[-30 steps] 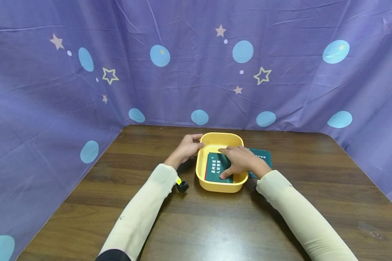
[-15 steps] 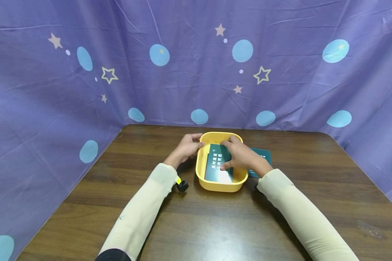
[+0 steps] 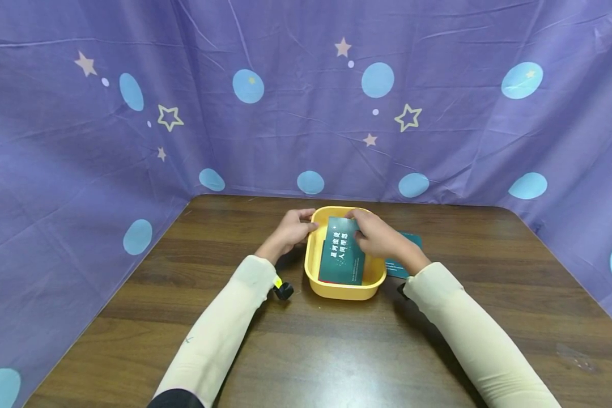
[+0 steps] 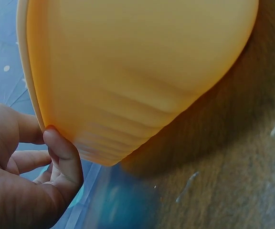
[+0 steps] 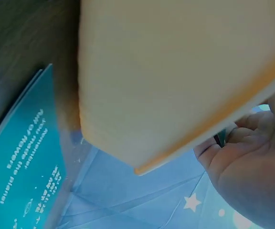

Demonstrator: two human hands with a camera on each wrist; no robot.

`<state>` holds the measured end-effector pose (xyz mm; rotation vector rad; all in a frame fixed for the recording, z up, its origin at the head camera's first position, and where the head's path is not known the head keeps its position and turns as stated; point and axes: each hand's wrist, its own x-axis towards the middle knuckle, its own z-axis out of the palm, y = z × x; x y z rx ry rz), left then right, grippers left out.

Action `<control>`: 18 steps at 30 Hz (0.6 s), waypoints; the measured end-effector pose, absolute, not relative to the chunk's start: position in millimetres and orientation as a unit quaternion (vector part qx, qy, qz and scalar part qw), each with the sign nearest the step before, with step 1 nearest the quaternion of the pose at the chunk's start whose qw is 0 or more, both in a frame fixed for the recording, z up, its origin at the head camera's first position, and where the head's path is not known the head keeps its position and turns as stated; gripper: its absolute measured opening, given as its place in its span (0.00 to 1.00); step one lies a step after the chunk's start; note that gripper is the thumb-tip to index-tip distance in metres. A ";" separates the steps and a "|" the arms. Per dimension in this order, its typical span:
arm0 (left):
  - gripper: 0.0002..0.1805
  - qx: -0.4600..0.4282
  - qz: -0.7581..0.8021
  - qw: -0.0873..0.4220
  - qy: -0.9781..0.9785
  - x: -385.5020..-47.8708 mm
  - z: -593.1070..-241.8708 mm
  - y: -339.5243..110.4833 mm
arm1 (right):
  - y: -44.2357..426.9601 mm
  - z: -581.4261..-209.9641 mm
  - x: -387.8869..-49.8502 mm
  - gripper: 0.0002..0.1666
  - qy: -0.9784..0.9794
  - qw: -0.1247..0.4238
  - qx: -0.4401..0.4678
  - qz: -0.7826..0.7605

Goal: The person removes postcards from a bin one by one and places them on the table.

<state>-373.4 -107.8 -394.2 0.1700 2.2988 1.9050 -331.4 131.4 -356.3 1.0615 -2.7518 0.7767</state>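
A yellow plastic basin (image 3: 344, 291) stands on the table, its rim pinched between the thumb and fingers of my left hand (image 3: 292, 228). The left wrist view shows this pinch on the basin's rim (image 4: 34, 95) from close by. Inside the basin, my right hand (image 3: 378, 235) holds a dark green booklet (image 3: 343, 258) with white characters by its upper right part. That booklet is tilted, its far end raised. Below it, the edge of another green booklet with a red strip shows. In the right wrist view, curled fingers (image 5: 214, 152) have a dark green sliver between them.
Another green booklet (image 3: 398, 268) with white print lies on the table just right of the basin, partly under my right forearm. In the right wrist view this table booklet (image 5: 30, 157) shows a doubled edge. A purple curtain (image 3: 306, 153) hangs behind the wooden table (image 3: 296, 351).
My right hand has moved from lying over the booklet to gripping its upper right part. The booklet has slid away from me and its far end has risen. The left hand stays put.
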 end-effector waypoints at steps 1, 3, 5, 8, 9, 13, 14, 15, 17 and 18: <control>0.31 0.057 0.634 0.076 0.767 -373.5 -394.2 -107.9 | 131.9 -354.9 -330.8 0.21 -0.900 0.047 0.347 0.259; 0.32 0.057 0.635 0.077 0.767 -373.6 -393.9 -107.9 | 132.8 -351.4 -329.1 0.22 -0.898 0.051 0.345 0.268; 0.31 0.058 0.633 0.076 0.768 -373.9 -393.8 -107.8 | 134.0 -347.8 -327.4 0.22 -0.897 0.053 0.340 0.277; 0.31 0.060 0.634 0.075 0.768 -373.8 -393.5 -107.5 | 136.5 -342.1 -325.6 0.22 -0.896 0.062 0.333 0.289; 0.31 0.060 0.632 0.075 0.769 -373.7 -393.5 -107.6 | 137.5 -340.3 -325.1 0.22 -0.895 0.066 0.331 0.293; 0.31 0.060 0.629 0.075 0.772 -372.8 -393.1 -107.4 | 142.6 -332.9 -323.3 0.21 -0.890 0.084 0.329 0.306; 0.31 0.060 0.627 0.075 0.773 -372.7 -393.2 -107.5 | 144.2 -330.9 -322.7 0.21 -0.888 0.090 0.328 0.308; 0.31 0.061 0.627 0.074 0.773 -372.7 -393.3 -107.5 | 145.6 -329.1 -322.4 0.21 -0.887 0.095 0.327 0.311; 0.31 0.062 0.627 0.073 0.773 -372.9 -393.7 -107.6 | 149.4 -326.0 -322.5 0.21 -0.886 0.106 0.325 0.313; 0.31 0.062 0.627 0.073 0.773 -373.1 -393.9 -107.7 | 151.5 -324.3 -322.3 0.21 -0.885 0.110 0.323 0.316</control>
